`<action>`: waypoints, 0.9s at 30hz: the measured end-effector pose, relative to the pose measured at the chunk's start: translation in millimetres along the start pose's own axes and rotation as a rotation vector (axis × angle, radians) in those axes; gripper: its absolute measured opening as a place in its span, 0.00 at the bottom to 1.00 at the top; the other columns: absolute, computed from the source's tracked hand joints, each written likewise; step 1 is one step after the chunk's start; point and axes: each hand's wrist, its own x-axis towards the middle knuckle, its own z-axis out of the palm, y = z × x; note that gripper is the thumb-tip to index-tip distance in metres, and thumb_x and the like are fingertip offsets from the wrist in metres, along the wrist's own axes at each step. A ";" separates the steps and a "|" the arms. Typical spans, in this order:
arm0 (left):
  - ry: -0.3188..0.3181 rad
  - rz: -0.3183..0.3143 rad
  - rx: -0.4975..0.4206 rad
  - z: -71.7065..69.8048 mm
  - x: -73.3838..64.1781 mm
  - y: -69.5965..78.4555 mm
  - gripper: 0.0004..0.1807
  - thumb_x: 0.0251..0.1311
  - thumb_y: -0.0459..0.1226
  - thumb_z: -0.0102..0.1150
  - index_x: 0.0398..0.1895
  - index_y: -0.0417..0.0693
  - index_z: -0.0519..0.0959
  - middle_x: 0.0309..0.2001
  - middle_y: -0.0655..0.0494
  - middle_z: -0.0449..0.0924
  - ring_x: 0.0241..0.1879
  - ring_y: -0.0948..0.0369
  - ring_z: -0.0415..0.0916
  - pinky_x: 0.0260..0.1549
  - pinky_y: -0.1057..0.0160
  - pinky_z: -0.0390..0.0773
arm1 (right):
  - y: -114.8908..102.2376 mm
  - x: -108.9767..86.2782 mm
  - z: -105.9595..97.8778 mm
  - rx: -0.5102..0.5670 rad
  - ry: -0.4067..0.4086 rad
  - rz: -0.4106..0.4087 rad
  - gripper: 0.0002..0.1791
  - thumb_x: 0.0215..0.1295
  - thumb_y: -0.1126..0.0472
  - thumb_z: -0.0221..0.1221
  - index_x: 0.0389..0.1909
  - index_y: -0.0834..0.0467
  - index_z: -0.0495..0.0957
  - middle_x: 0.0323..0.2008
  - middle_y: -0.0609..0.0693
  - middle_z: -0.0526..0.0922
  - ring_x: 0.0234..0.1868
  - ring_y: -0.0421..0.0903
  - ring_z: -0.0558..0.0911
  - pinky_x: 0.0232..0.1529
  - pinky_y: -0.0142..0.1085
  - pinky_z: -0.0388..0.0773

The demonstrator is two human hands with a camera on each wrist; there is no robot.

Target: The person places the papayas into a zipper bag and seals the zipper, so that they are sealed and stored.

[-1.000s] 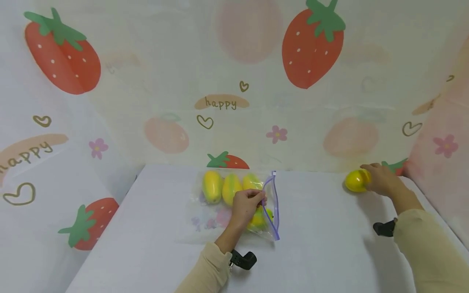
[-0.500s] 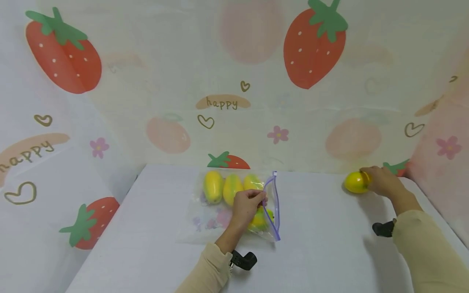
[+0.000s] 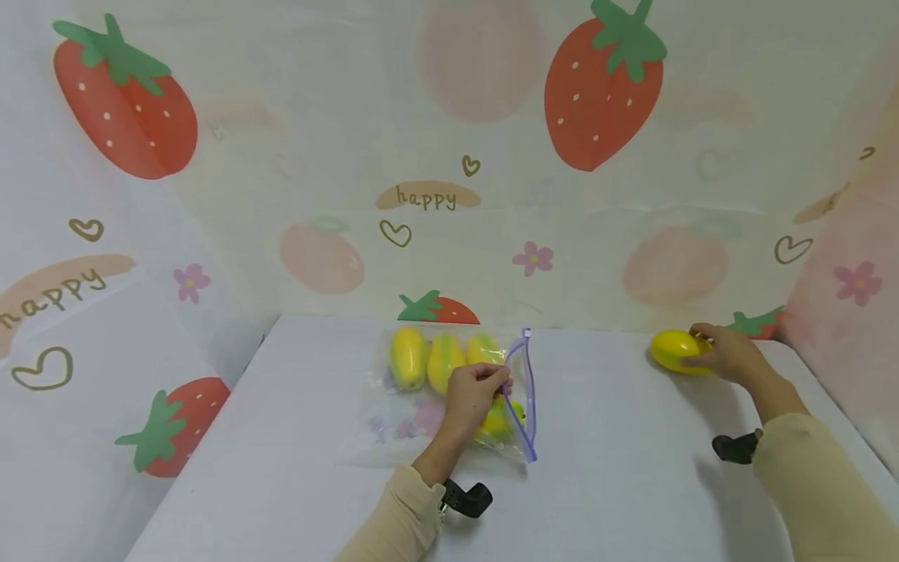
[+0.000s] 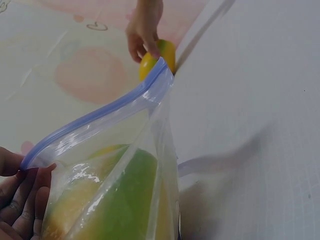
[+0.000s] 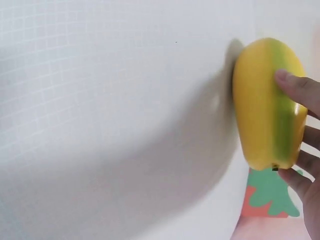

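On my remote feed I counted one clear zip bag (image 3: 403,425), four fruits (image 3: 409,359) showing inside it, a fifth fruit (image 3: 673,350) to its right, and two hands (image 3: 469,396).

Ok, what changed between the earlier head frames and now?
The loose yellow fruit at the far right has turned more side-on to the head camera, its visible end slightly further left. The right hand, already on it, now shows its thumb on the near side. Unchanged: the left hand pinches the purple-edged clear bag, and the fruits inside lie as before.
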 end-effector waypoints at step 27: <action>0.001 0.002 0.010 0.6 -2.7 1.4 0.15 0.65 0.41 0.60 0.43 0.37 0.84 0.33 0.49 0.86 0.30 0.64 0.80 0.39 0.67 0.83 | -11.0 -8.9 18.7 0.057 0.127 -0.016 0.35 0.57 0.58 0.66 0.59 0.76 0.66 0.52 0.77 0.71 0.51 0.71 0.71 0.54 0.65 0.67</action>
